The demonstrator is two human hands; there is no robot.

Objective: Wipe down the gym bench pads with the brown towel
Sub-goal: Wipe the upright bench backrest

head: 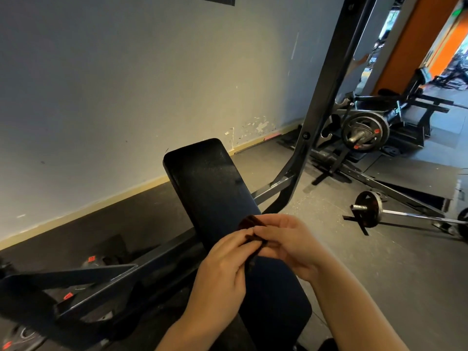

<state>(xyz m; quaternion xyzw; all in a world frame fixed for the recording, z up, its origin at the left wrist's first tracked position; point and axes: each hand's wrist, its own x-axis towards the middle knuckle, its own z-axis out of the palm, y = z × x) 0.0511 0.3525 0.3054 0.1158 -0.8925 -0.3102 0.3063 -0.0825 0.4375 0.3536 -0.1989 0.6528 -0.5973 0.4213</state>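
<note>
gripping the bunched brown towel (252, 233) at lower centre, both hands, left (222, 264) and right (288, 243), are readying it; next, probably pressing it onto the back pad (210, 183).

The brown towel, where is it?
The brown towel is bunched between the left hand and right hand, low in the head view, over the black bench pad.

a gym: padded bench (212, 183), weight plates (364, 131), barbell (415, 215).
</note>
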